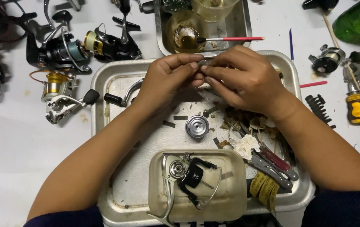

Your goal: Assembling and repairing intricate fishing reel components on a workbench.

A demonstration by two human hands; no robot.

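A tiny round metal washer is pinched between the fingertips of the left hand and right hand, held over a dented metal tray; a ridged silver cap sits below.

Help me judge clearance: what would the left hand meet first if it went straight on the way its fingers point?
Probably the right hand: the left hand points rightward, and their fingertips already meet around a small metal part.

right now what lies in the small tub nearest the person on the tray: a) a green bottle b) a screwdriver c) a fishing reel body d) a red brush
c: the silver and black reel body with its wire bail sits inside the small tub, at the near end of the tray.
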